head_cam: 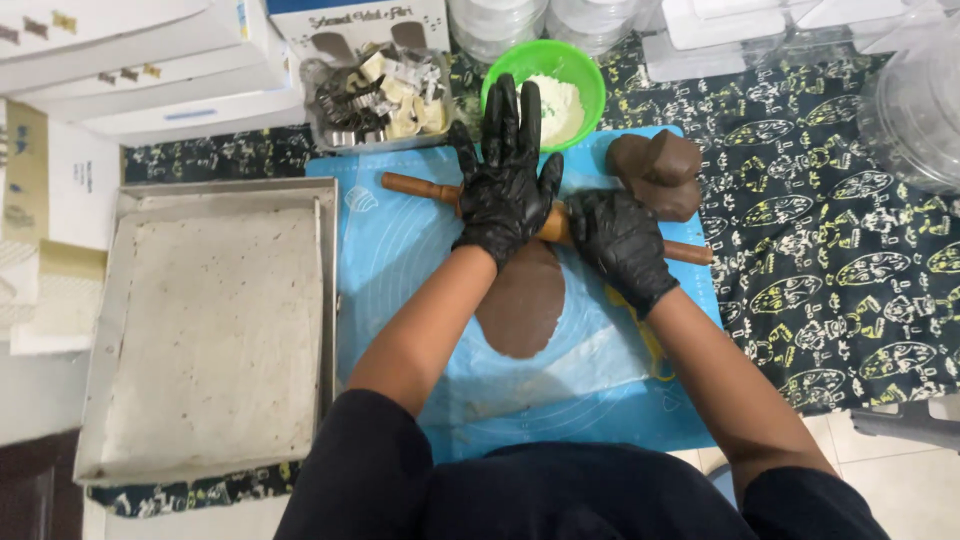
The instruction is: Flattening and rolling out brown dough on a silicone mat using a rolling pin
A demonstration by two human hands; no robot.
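Currently both gloved hands, left (505,185) flat-palmed and right (620,240) curled over, press the rolling pin (425,190) mid-frame on the half-flattened brown dough (520,305); dough lump (658,172) upper right unrolled, baking tray (215,330) left bare.

- Left hand (505,175): covered by a black disposable glove, palm down, fingers extended straight and held close together, pointing away from the body.
- Right hand (620,240): covered by a matching black glove, palm down, fingers curled downward, knuckles uppermost.
- The two hands sit just beside each other, the left slightly further forward.
- Forearms: both bare from glove cuff to elbow, extended forward and converging toward the hands.
- Upper arms: covered by dark sleeves at the bottom edge of the view.
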